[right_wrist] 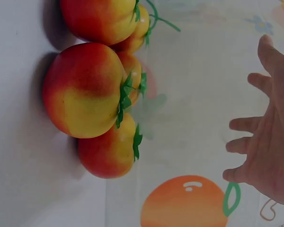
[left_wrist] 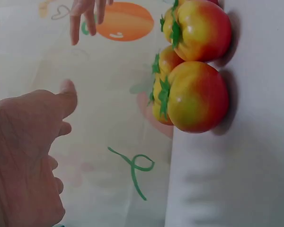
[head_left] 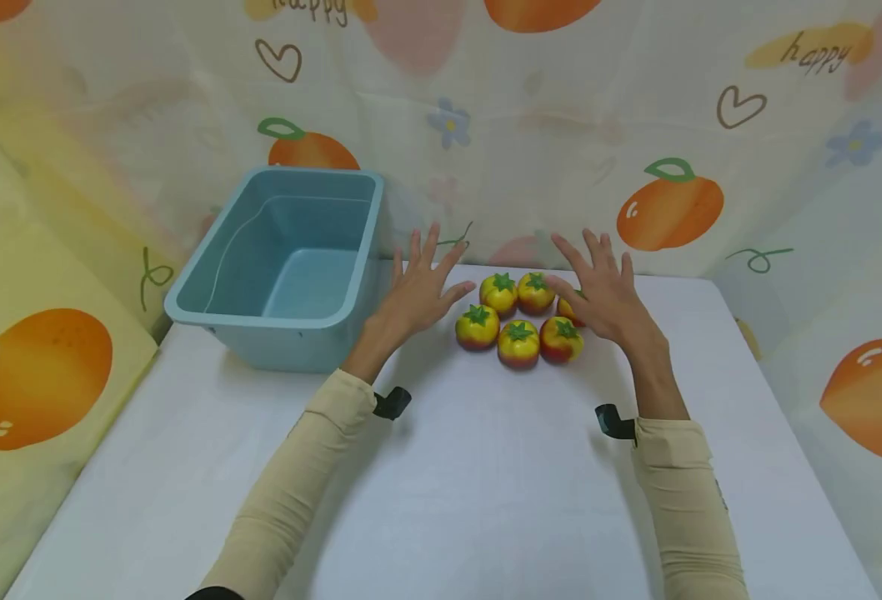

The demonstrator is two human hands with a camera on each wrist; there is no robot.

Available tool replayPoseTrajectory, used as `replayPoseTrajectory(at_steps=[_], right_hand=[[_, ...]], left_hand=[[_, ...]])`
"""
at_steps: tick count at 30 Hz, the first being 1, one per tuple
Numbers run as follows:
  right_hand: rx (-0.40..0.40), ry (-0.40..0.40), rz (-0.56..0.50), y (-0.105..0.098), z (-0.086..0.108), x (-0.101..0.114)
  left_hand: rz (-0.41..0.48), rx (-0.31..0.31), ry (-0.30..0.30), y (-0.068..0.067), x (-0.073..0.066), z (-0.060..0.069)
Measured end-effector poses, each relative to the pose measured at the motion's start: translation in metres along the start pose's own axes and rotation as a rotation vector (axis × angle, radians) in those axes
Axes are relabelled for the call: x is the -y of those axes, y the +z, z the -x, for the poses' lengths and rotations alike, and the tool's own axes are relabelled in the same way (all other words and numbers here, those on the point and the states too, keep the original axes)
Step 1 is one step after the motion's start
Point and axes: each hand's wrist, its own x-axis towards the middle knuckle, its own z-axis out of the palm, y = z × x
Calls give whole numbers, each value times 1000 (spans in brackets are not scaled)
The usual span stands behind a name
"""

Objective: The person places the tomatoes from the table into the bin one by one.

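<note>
Several yellow-and-red tomatoes point(head_left: 518, 346) with green star-shaped tops stand grouped on the white table. My left hand point(head_left: 420, 292) hovers to the left of the group, its fingers spread and holding nothing. Over the group's right side is my right hand point(head_left: 604, 296), also spread and without anything in it; it partly hides the rightmost tomato point(head_left: 570, 310). In the left wrist view a tomato point(left_wrist: 199, 97) appears beside the left hand point(left_wrist: 26, 156), with a gap between them. The right wrist view likewise shows a tomato point(right_wrist: 83, 90) apart from the right hand point(right_wrist: 270, 127).
A blue plastic tub point(head_left: 276, 323) stands at the back left of the table point(head_left: 486, 500), with no contents visible inside. Behind the table hangs a patterned cloth point(head_left: 516, 142) with printed oranges, hearts and flowers. More cloth lines both sides.
</note>
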Motion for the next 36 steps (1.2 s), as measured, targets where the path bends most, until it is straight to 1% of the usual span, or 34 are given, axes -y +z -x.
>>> replayPoseTrajectory(at_steps=[3,7,10,12,15,17,18,19,22,25,29,32,34,36], right_hand=[[-8,3,5,-2,1,2],[-21,0,5,-6,5,5],[-38,-13,0,-9,8,8],[-54,-25,0,-10,10,9],[-71,-38,-8,-12,13,14],[-83,-45,-6,-13,15,16],[-87,-48,-8,-14,16,17],[-93,-53,-6,-14,16,18],[-100,-63,-9,-12,17,21],[-96,-77,-20,-10,16,23],[-91,-98,-28,-6,14,26],[-91,-108,-33,-4,14,27],[-91,-112,-38,-3,14,27],[-87,-111,-45,-2,15,27]], left_hand=[[-60,15,53,-4,-4,5],[-134,64,142,-13,-14,19],[-122,70,182,-20,-22,35],[-107,46,206,-26,-25,47],[-97,-7,253,-34,-28,63],[-120,-55,275,-39,-29,72],[-137,-79,276,-41,-29,76],[-149,-105,271,-44,-29,80],[-180,-183,221,-53,-24,92],[-191,-224,159,-60,-14,104],[-210,-230,93,-68,9,120],[-243,-235,68,-72,26,131],[-260,-235,54,-73,34,137],[-269,-225,36,-74,40,142]])
